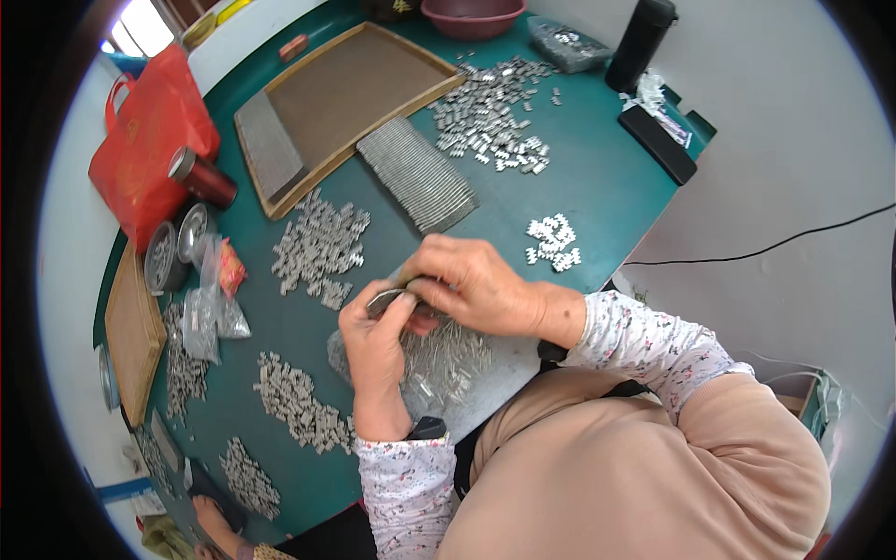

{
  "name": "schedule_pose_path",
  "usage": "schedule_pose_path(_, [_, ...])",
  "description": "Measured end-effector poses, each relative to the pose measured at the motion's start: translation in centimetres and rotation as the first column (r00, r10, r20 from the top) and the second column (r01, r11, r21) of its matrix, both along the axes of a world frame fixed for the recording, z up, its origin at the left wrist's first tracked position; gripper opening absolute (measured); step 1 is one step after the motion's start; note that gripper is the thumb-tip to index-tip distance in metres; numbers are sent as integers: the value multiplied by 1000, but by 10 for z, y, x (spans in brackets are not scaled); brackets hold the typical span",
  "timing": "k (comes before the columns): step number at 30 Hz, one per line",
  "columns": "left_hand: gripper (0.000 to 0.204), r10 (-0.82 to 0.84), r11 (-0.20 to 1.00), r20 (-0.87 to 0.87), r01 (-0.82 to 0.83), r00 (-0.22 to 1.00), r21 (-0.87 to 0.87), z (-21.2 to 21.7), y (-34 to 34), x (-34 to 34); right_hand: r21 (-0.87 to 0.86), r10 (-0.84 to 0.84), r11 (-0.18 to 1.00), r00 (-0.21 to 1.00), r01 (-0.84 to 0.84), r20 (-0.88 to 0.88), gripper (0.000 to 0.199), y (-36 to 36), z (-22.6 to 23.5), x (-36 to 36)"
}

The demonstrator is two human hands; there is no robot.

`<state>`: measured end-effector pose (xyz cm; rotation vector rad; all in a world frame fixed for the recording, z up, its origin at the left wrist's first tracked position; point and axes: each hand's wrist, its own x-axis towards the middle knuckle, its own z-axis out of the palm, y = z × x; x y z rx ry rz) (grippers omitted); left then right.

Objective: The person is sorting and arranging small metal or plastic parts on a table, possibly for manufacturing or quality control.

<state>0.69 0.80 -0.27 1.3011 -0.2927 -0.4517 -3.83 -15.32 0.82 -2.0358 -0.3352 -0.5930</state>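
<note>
My left hand (371,341) and my right hand (481,285) meet above the near edge of the table. Between their pinched fingertips is a small, dark grey, flat piece (383,301) with a light edge, mostly covered by the fingers. Under the hands, a heap of thin, shiny metal pins (453,359) lies on a grey pad (509,359). Just left of my left hand are small toothed metal pieces (322,243) in a loose pile. Beyond my right hand rests a ribbed slab of tightly lined-up metal pieces (415,173).
A wood-rimmed tray (364,79) holds a grey slab (271,145). More metal pieces (495,107) spread at the far right, by a black phone (658,145) and black bottle (641,42). At left are a red bag (154,140) and dark red cup (203,177). Another person's hand (217,525) is at lower left.
</note>
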Motion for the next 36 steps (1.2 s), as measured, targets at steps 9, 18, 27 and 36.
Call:
schedule_pose_path(9, [13, -71, 983, -195, 35, 978, -179, -6, 1, 2, -148, 45, 989, 989, -24, 140, 19, -4, 0, -11])
schedule_pose_path(18, [9, -14, 999, -189, 4, 982, -54, -4, 4, 4, -409, -242, 894, 965, 182, -100, 18, -97, 21, 10])
schedule_pose_path(27, [10, 122, 992, -163, -124, 979, -3, -2, 4, 5, -758, -483, 616, 863, 215, -148, 13, -138, -14, 51])
schedule_pose_path(36, [11, 113, 994, -100, -113, 989, 4, -2, 1, 6, -712, -515, 665, 830, 226, -217, 19, -135, -7, 40])
